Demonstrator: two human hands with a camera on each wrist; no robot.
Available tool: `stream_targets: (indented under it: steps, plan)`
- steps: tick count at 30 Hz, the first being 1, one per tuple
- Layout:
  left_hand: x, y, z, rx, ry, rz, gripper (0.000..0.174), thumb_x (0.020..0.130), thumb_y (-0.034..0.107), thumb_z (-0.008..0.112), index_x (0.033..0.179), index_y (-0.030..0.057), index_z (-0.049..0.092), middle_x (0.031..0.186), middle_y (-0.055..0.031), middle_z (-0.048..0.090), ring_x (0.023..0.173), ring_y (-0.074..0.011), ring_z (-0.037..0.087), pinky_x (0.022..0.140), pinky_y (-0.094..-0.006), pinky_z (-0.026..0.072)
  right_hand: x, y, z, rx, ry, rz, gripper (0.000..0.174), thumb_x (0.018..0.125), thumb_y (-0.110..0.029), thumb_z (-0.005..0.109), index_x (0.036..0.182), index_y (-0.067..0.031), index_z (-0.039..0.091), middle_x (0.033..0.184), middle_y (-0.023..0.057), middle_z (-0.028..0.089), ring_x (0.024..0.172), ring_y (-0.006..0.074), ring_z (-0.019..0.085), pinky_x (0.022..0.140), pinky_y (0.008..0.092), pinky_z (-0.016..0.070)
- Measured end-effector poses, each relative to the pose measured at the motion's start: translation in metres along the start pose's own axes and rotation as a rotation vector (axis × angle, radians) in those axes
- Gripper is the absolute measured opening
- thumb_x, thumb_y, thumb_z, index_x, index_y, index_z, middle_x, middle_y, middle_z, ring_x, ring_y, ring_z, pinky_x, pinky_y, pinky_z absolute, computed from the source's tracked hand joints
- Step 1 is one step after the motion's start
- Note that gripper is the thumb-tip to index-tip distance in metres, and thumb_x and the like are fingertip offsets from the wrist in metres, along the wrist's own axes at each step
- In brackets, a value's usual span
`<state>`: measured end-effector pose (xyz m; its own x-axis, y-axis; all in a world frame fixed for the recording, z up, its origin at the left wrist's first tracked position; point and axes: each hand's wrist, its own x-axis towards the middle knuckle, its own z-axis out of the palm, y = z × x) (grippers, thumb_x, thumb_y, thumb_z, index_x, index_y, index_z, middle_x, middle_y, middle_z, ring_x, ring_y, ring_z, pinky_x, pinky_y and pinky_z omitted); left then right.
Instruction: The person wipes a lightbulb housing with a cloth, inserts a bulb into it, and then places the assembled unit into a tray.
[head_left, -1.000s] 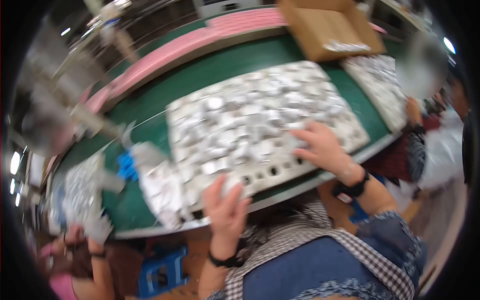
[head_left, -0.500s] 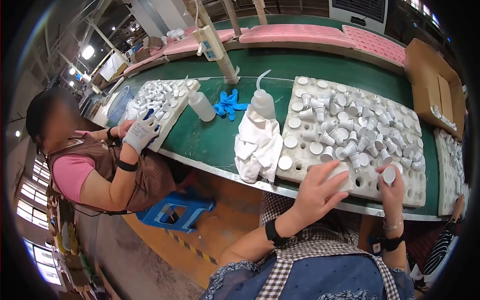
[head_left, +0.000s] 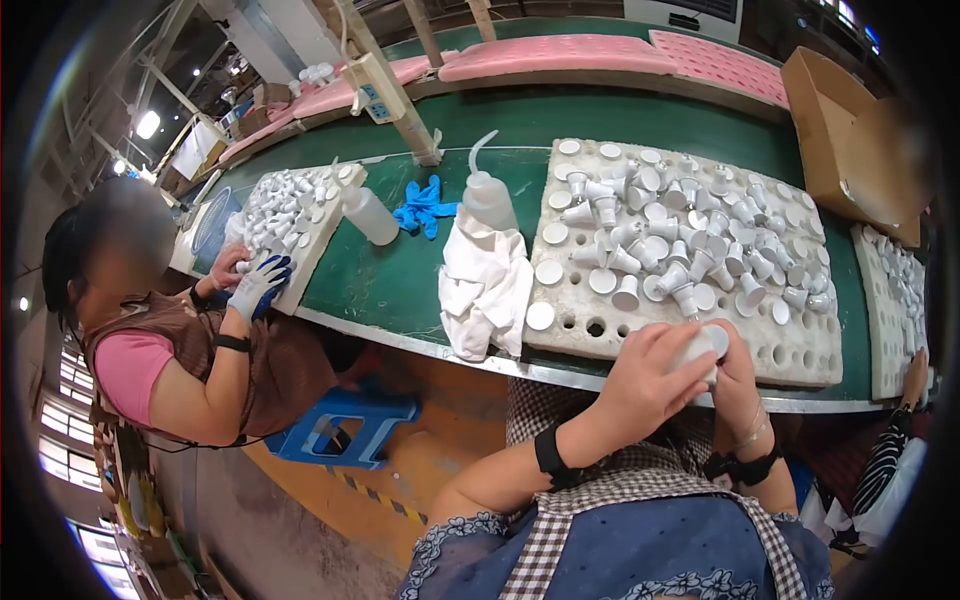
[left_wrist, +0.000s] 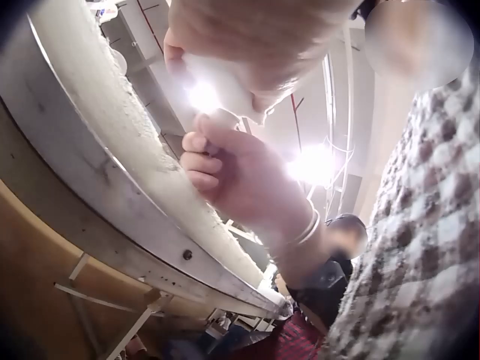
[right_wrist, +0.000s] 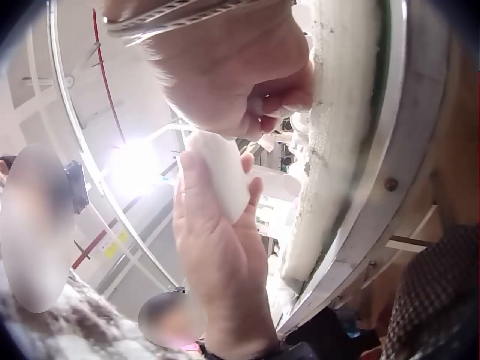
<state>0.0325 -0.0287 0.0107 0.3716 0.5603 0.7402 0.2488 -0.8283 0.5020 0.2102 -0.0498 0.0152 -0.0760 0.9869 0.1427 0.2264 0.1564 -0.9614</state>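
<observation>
My left hand (head_left: 638, 380) grips a smooth white block (right_wrist: 229, 180), its fingers along one side and the thumb on the other. The right hand (head_left: 738, 385) holds a white light bulb (head_left: 718, 339) with a flat round face, bringing that face against the block. Both hands meet just over the near edge of a pale foam board (head_left: 570, 346) with rows of holes. On the board lies a heap of loose white bulbs (head_left: 690, 250); others stand in holes, faces up. The right hand's fingers hide the bulb's base.
Left of the board lie a white cloth (head_left: 484, 290), a squeeze bottle (head_left: 490, 200) and a blue glove (head_left: 425, 207). A cardboard box (head_left: 835, 150) stands at the back right. Another person (head_left: 190, 340) works at a second bulb board on the left, near a blue stool (head_left: 345, 430).
My hands were apart over the board's near edge half a second ago; they have come together, with the bulb brought to the white block. The head view has swung toward the left since the first frame.
</observation>
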Motion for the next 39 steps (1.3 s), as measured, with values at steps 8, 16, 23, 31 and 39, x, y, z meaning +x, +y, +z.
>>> stream_targets:
  steps: [8, 16, 23, 31, 39]
  plan:
    - [0.010, -0.028, 0.015, 0.049, -0.040, -0.090, 0.025, 0.087, 0.019, 0.066, 0.109, 0.0084, 0.069, 0.119, -0.0206, 0.060, 0.108, -0.0382, 0.056, 0.094, -0.0478, 0.0435, 0.007, 0.020, 0.001, -0.080, -0.003, -0.085, 0.038, 0.079, -0.010, 0.062, 0.115, 0.0003, 0.056, 0.106, 0.0150, 0.063, 0.099, 0.0308, 0.060, 0.089, 0.0383, 0.0464]
    - [0.015, -0.004, 0.015, 0.086, -0.130, 0.053, 0.028, 0.080, 0.018, 0.073, 0.108, 0.0126, 0.072, 0.124, -0.0149, 0.058, 0.107, -0.0335, 0.054, 0.092, -0.0430, 0.0440, 0.002, 0.022, 0.001, -0.133, 0.000, -0.084, 0.033, 0.077, -0.006, 0.061, 0.110, -0.0014, 0.057, 0.100, 0.0161, 0.064, 0.094, 0.0338, 0.061, 0.085, 0.0380, 0.0480]
    - [0.025, -0.031, 0.016, 0.191, -0.018, -0.128, 0.027, 0.081, 0.014, 0.071, 0.107, 0.0112, 0.072, 0.120, -0.0147, 0.060, 0.103, -0.0324, 0.055, 0.089, -0.0430, 0.0439, 0.004, 0.021, -0.001, -0.116, 0.008, -0.108, 0.033, 0.080, -0.006, 0.060, 0.112, -0.0018, 0.056, 0.100, 0.0177, 0.062, 0.092, 0.0352, 0.060, 0.081, 0.0390, 0.0479]
    - [0.016, -0.014, 0.015, 0.171, -0.114, 0.047, 0.029, 0.082, 0.018, 0.071, 0.110, 0.0109, 0.071, 0.123, -0.0162, 0.058, 0.105, -0.0333, 0.055, 0.091, -0.0440, 0.0437, 0.001, 0.026, 0.001, -0.153, 0.131, -0.279, 0.029, 0.083, -0.006, 0.061, 0.111, -0.0024, 0.056, 0.097, 0.0157, 0.060, 0.090, 0.0324, 0.058, 0.081, 0.0374, 0.0471]
    - [0.024, -0.003, 0.009, 0.128, -0.167, 0.084, 0.024, 0.083, 0.017, 0.071, 0.106, 0.0108, 0.073, 0.123, -0.0158, 0.059, 0.107, -0.0348, 0.054, 0.091, -0.0437, 0.0450, 0.005, 0.027, 0.000, -0.138, 0.006, -0.183, 0.028, 0.085, -0.012, 0.063, 0.110, -0.0027, 0.056, 0.097, 0.0153, 0.060, 0.091, 0.0319, 0.059, 0.081, 0.0388, 0.0468]
